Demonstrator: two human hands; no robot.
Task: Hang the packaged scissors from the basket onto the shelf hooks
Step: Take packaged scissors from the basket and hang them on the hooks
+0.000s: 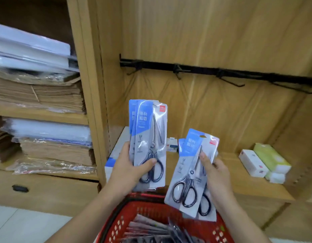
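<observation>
Two hands up, each gripping scissors packs. Left hand [132, 165] grips upright stack [148, 137], thumb across front. Right hand [215, 170] pinches smaller tilted bunch [190, 174], a few packs. Both bunches above red basket [148, 210], in front of shelf. More packs [151, 230] lie in basket. Black hooks [227, 79] on rail above, bare. White and green boxes [264, 162] sit on shelf, right.

Blue-carded scissors packs [148, 142] above red basket [146, 213]
</observation>
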